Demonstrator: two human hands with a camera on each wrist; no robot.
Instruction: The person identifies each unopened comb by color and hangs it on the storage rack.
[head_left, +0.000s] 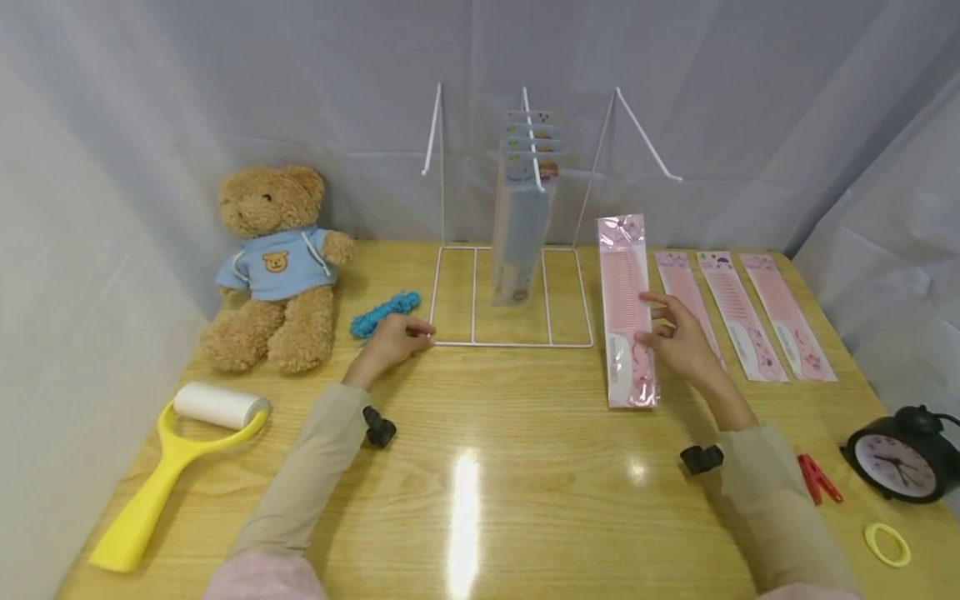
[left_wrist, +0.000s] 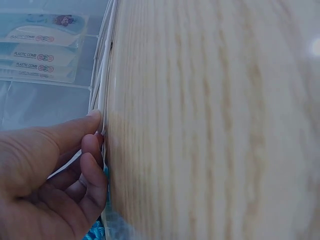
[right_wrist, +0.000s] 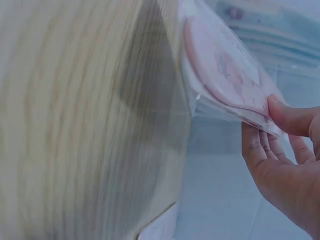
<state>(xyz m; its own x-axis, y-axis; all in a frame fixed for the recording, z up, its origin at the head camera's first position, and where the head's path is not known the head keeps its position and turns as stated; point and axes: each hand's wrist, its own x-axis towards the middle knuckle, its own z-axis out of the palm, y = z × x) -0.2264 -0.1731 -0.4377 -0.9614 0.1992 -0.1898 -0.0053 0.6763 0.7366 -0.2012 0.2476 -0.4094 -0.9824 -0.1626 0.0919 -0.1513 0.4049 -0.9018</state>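
Note:
My right hand (head_left: 678, 333) pinches the right edge of a pink comb in a clear packet (head_left: 624, 292), held upright above the table. In the right wrist view the thumb lies on the packet's front and the other fingers are behind it. My left hand (head_left: 392, 340) pinches the front left corner of a white wire display rack (head_left: 517, 344). On the rack's middle hook hang several blue packaged combs (head_left: 520, 242), labelled "PLASTIC COMB" in the left wrist view. The left and right hooks hold nothing. Three more packaged pink combs (head_left: 741, 312) lie to the right.
At the left sit a teddy bear (head_left: 281, 267) and a yellow-handled roller (head_left: 165, 467). A blue rope bundle (head_left: 382, 312) lies beside my left hand. On the right are a black alarm clock (head_left: 896, 462), a red clip (head_left: 819, 479) and a yellow ring (head_left: 887, 545).

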